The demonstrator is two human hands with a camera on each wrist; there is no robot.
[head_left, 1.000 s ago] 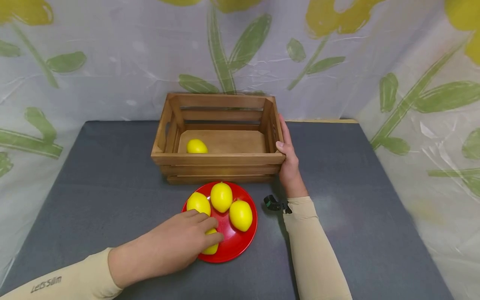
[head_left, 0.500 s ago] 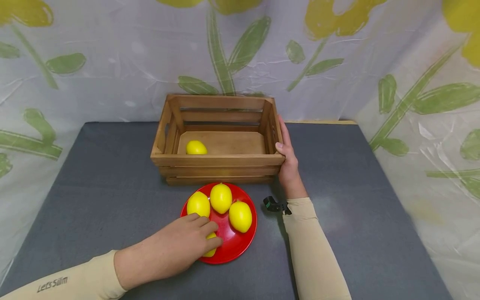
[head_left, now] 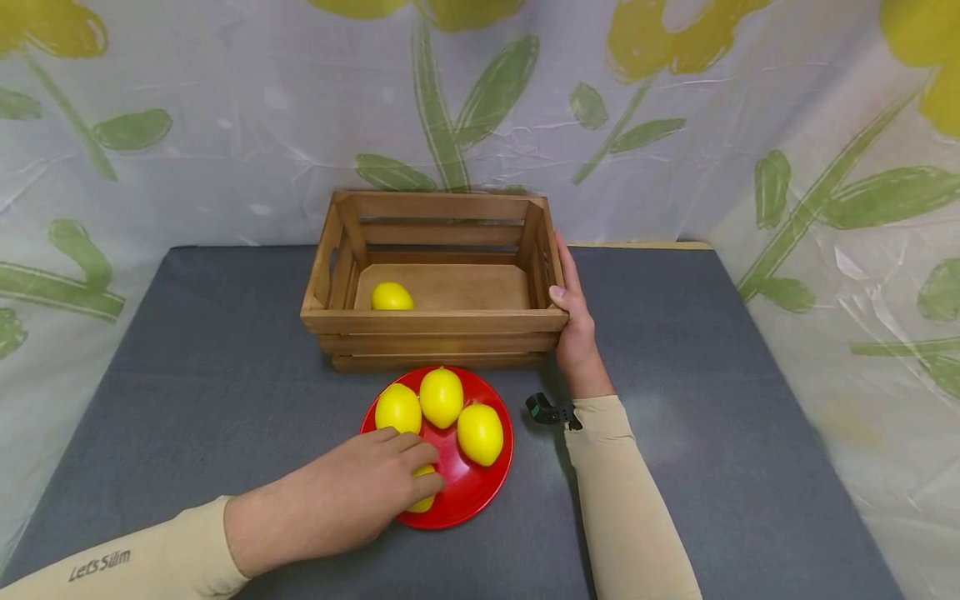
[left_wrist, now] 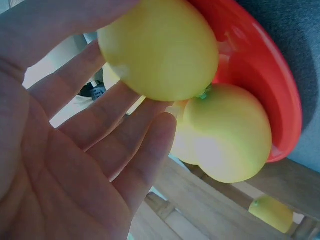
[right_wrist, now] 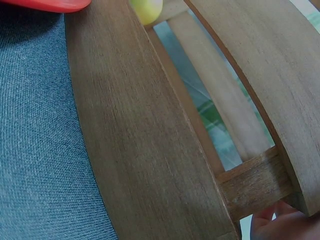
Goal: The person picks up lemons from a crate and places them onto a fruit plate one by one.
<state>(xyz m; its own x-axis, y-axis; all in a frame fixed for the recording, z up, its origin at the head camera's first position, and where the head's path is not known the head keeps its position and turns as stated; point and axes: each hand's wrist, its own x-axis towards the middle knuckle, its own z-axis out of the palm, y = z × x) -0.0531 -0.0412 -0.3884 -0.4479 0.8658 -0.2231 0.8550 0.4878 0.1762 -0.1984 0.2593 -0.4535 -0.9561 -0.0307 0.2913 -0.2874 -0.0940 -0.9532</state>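
A red plate in front of the crate bears several yellow lemons. Over its near left part, my left hand grips one lemon, partly hidden under the fingers. In the left wrist view the thumb and fingers reach around that lemon, and another lemon lies right beside it. My right hand holds the right end of a slatted wooden crate, thumb on the rim; fingertips of that right hand show low in the right wrist view. One lemon lies inside the crate, at the left.
The dark grey table extends to both sides of the crate and plate. Behind stands a pale curtain with painted yellow flowers and green leaves. A black wristband is on the right wrist.
The left hand stays at the same lemon, with only a slight shift of the hand. The right hand and the crate keep their places.
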